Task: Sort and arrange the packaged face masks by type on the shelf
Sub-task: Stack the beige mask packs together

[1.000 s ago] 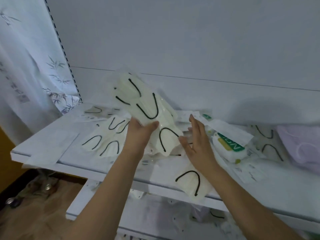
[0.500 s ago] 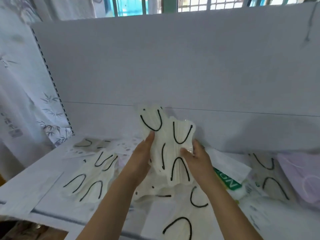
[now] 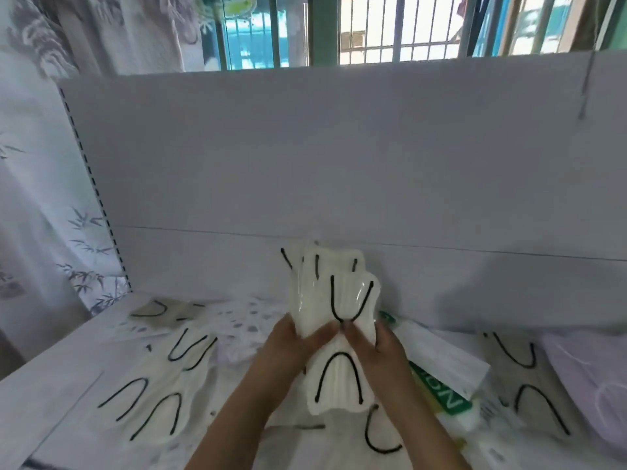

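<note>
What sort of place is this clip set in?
Probably a small shop or stockroom: a white retail-style shelf with a slotted upright, loose packaged masks spread across it, and a barred window behind.

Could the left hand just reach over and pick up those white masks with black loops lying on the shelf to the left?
Probably not yet: the way there looks open, but the left hand grips the stack of masks together with the right hand.

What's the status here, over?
Left hand and right hand both grip the upright stack of cream black-looped packaged masks. Nothing blocking; loose packs beneath.
</note>
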Available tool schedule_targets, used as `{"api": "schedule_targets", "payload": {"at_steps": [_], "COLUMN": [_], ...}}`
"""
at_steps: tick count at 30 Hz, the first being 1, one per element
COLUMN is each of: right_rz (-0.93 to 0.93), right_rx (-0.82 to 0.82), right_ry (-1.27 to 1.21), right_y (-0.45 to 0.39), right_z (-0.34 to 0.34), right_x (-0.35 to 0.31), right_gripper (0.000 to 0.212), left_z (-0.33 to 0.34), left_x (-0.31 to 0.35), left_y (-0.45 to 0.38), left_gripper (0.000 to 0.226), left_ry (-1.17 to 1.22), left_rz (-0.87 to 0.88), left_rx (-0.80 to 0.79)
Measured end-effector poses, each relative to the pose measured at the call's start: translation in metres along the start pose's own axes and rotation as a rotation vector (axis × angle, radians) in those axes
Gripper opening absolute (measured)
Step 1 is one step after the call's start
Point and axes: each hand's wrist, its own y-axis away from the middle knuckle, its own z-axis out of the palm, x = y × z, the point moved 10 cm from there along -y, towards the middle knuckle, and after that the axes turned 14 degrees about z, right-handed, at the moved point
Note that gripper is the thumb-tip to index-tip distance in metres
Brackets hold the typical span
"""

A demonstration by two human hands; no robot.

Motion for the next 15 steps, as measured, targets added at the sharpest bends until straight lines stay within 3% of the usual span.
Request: {"api": "schedule_targets", "payload": {"at_steps": [3,6,8,11,13,15], "right_rz": [-0.038,-0.152,-0.135,-0.021,-0.049,-0.170], "right_rx": [-0.021,-0.054,-0.170,-0.346,-0.312,-0.212], "right_ry": [0.181,0.605,0.861,0.984,1.000,0.938], "right_y": [0.015,0.036,0.054,0.081,0.089,0.093], "right_z": [0.001,-0.005,-0.011,-0.014,-0.009,-0.004], "right_x": [-0.008,-0.006,0.014,0.054,0.066,0.060], "right_gripper": [0.051,0.059,0.059,0.070,0.061,0.034], "left_z": [-0.019,-0.049,-0.063,-0.071,-0.073,-0.078], "left_x": [0.001,0.001,0.000,-0.004,-0.008,-0.012], "left_y": [-0.002,0.002,0.007,0.019,0.028,0.039], "left_gripper": [0.042,0.044,0.042,0.031,0.025,0.024], "left_ry": [-0.120,-0.075,-0.057,-0.017,0.027,0.028], "left_rz": [0.037,0.040,0.062,0.088,0.076,0.055], "left_rx": [0.134,0.268,0.275,0.280,0.289,0.299]}}
